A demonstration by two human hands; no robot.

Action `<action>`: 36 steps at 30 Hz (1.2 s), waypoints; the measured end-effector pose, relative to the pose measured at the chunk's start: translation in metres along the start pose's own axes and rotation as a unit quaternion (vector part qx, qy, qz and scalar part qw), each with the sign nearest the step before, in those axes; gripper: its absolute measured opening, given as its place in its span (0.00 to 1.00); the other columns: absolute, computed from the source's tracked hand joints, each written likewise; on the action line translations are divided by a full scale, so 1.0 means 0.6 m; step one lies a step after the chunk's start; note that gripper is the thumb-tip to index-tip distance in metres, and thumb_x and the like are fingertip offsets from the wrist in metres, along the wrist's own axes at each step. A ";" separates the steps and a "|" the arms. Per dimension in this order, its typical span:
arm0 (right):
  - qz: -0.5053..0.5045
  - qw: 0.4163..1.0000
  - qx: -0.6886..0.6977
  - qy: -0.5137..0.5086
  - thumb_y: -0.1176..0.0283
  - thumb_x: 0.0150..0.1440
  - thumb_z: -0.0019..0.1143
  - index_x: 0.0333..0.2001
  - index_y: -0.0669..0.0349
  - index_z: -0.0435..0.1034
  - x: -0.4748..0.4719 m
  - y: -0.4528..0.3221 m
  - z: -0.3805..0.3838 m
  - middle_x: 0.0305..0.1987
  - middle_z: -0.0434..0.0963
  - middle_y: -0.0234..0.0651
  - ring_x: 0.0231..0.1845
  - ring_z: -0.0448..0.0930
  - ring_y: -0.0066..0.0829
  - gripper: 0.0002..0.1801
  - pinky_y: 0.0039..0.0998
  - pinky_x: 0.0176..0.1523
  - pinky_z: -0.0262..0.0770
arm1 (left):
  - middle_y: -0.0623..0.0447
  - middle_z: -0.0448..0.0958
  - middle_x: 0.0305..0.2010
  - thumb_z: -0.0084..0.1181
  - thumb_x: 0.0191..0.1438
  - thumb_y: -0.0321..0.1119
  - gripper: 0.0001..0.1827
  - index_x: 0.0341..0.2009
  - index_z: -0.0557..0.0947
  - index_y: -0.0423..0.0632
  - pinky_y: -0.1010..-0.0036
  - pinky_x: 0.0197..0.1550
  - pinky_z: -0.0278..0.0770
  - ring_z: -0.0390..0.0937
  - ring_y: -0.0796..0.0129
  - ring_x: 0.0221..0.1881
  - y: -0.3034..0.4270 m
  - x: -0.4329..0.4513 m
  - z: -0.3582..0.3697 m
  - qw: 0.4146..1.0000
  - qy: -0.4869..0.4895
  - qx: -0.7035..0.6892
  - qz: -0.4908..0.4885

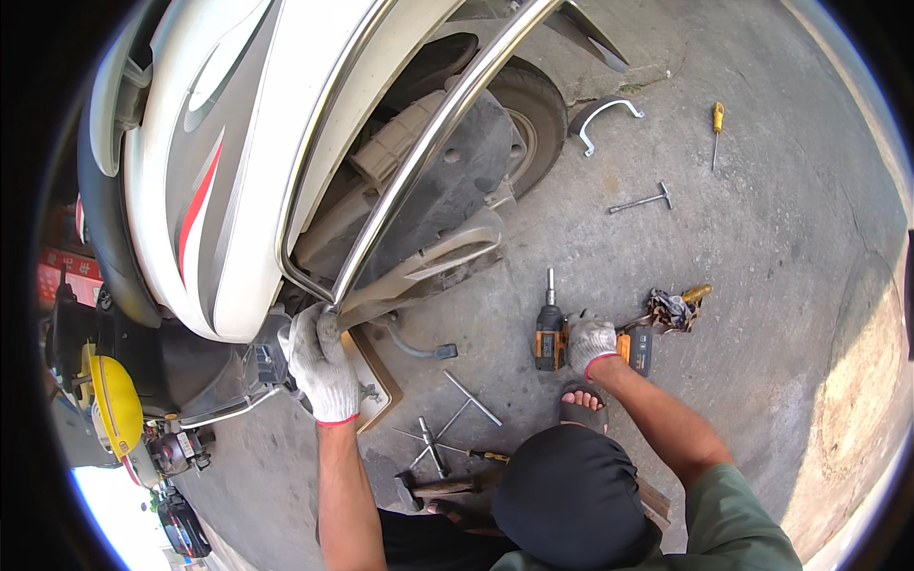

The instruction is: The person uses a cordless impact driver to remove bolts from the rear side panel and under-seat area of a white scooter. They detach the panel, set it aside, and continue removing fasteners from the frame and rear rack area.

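Observation:
My left hand (321, 364), in a white knit glove with a red cuff, has its fingers curled at the lower corner of a chrome side guard bar (428, 143). The bar runs along a white motor scooter's body panel (250, 178); what lies inside the fingers is hidden. My right hand (593, 339), gloved the same way, is closed around the handle of a cordless impact wrench (550, 339) at ground level. A long socket (550, 285) is on its nose, and its battery (640, 350) shows past my wrist.
On the concrete lie a curved metal bracket (603, 118), a yellow-handled screwdriver (717, 118), a small T-handle wrench (643, 200), larger T-handle wrenches (471, 396) and a hammer (443, 489). A crumpled dark bundle (675, 310) sits beside the battery. The scooter's wheel (532, 128) stands ahead.

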State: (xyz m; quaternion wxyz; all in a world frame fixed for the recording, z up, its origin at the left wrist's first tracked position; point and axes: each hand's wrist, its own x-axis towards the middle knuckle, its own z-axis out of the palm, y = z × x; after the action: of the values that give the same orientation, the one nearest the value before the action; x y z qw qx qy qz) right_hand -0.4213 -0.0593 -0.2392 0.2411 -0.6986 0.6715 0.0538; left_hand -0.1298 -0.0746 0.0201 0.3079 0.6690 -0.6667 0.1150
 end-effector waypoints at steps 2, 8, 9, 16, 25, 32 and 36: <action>-0.028 0.954 0.256 0.154 0.70 0.54 0.60 0.47 0.62 0.73 0.039 -0.018 -0.059 0.41 0.81 0.46 0.46 0.82 0.44 0.17 0.40 0.50 0.77 | 0.45 0.78 0.38 0.51 0.62 0.35 0.11 0.40 0.81 0.42 0.61 0.48 0.67 0.69 0.50 0.40 0.009 0.003 -0.004 1.000 0.007 -0.009 0.010; -0.117 0.605 0.782 0.092 0.73 0.62 0.53 0.54 0.63 0.69 0.177 -0.104 -0.289 0.38 0.79 0.35 0.32 0.78 0.25 0.16 0.27 0.35 0.74 | 0.46 0.79 0.38 0.52 0.61 0.35 0.10 0.42 0.82 0.44 0.60 0.48 0.68 0.72 0.49 0.41 0.007 0.005 -0.010 1.000 -0.004 -0.014 0.012; -0.121 0.590 0.797 0.049 0.73 0.62 0.52 0.54 0.63 0.68 0.195 -0.109 -0.305 0.40 0.79 0.35 0.34 0.79 0.28 0.16 0.28 0.36 0.75 | 0.45 0.79 0.38 0.53 0.61 0.35 0.11 0.42 0.81 0.44 0.60 0.49 0.68 0.72 0.49 0.42 0.002 0.006 -0.013 0.999 0.001 -0.021 0.025; -0.159 0.756 0.587 0.243 0.74 0.61 0.50 0.57 0.65 0.66 0.285 -0.105 -0.255 0.50 0.78 0.38 0.46 0.79 0.37 0.20 0.36 0.46 0.76 | 0.48 0.75 0.49 0.57 0.49 0.22 0.18 0.47 0.81 0.47 0.61 0.51 0.70 0.72 0.53 0.48 0.044 -0.086 -0.056 0.989 0.062 -0.111 0.075; -0.172 0.630 0.706 0.276 0.78 0.61 0.48 0.55 0.64 0.66 0.278 -0.134 -0.239 0.48 0.77 0.36 0.44 0.77 0.31 0.17 0.31 0.47 0.72 | 0.49 0.78 0.42 0.58 0.50 0.22 0.13 0.41 0.82 0.48 0.62 0.47 0.73 0.76 0.54 0.44 0.014 -0.302 0.041 0.966 -0.075 -0.228 -0.093; -0.132 0.677 0.713 0.124 0.72 0.61 0.57 0.43 0.60 0.69 0.043 -0.117 -0.149 0.28 0.75 0.30 0.23 0.71 0.18 0.08 0.23 0.29 0.67 | 0.51 0.79 0.48 0.50 0.65 0.33 0.12 0.50 0.79 0.46 0.67 0.48 0.75 0.76 0.63 0.47 0.014 -0.313 0.042 0.724 -0.211 -0.519 -0.402; -0.238 0.737 0.603 -0.190 0.75 0.59 0.54 0.55 0.66 0.66 -0.106 -0.177 -0.135 0.44 0.77 0.37 0.29 0.76 0.21 0.20 0.23 0.35 0.74 | 0.50 0.79 0.44 0.48 0.67 0.40 0.16 0.55 0.75 0.48 0.74 0.41 0.75 0.76 0.66 0.39 0.037 -0.288 0.027 0.346 -0.105 -0.716 -0.598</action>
State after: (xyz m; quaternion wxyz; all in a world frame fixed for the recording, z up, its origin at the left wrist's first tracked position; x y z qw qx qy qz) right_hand -0.3452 -0.0362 -0.1143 0.7394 -0.5194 0.3155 -0.2900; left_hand -0.1699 0.0596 -0.0843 0.5835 0.4216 0.0546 -0.6919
